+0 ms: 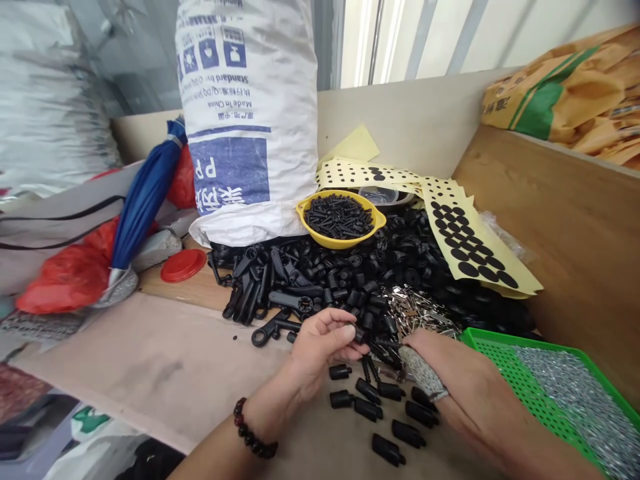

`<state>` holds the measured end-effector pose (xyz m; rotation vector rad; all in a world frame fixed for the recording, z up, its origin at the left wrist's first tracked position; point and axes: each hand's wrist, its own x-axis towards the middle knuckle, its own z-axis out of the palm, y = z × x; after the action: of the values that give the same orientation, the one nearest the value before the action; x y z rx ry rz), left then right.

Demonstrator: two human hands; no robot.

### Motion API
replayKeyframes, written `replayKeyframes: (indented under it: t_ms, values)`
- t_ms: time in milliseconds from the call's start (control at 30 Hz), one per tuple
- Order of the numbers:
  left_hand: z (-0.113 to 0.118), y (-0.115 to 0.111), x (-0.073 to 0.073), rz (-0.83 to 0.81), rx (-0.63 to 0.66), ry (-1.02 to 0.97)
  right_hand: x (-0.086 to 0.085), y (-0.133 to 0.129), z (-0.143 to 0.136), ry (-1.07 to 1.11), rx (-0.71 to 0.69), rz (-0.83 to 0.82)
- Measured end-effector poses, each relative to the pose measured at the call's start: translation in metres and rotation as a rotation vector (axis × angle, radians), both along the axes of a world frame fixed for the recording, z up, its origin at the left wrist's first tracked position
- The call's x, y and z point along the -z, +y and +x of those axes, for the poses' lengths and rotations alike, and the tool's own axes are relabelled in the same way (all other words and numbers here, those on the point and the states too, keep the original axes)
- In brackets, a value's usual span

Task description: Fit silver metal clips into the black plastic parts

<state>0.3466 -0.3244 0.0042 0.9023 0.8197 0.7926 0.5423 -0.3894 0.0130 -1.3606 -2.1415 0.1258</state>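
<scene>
From where I stand, the left hand (325, 343) pinches a black cylinder (357, 333) between thumb and fingers; the right hand (453, 367) is wrapped round a grey-speckled handle (423, 373), and a slim dark shaft (389, 344) seems to run from it towards that cylinder; the part lies directly left of the right fist, its long axis, as far as I can tell, pointing across at the shaft, so I'd judge their lining-up is what counts; whether they touch I can't make out; the left hand is nearer, having it already; below, towards the worktop's (165, 357) near edge, more cylinders (369, 391) lie scattered; beyond are metal clips (415, 309); a green tray (469, 338) sits at the right-hand side.
</scene>
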Motion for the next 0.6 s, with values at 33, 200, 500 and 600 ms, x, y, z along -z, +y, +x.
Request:
replayKeyframes:
  t_ms: [33,200,500,600]
  values:
    - [0.002,-0.004,0.000,-0.085,-0.007,-0.066,0.000,-0.001,-0.001,-0.020,-0.018,0.043]
    - [0.012,-0.019,0.000,-0.200,0.016,-0.196,-0.002,-0.005,-0.004,-0.137,-0.048,0.218]
    - [0.018,-0.030,-0.004,0.047,0.175,-0.003,-0.001,-0.015,-0.002,-0.091,-0.121,0.144]
    - [0.015,-0.033,-0.005,0.309,0.158,0.154,0.006,-0.021,-0.001,0.127,-0.128,-0.088]
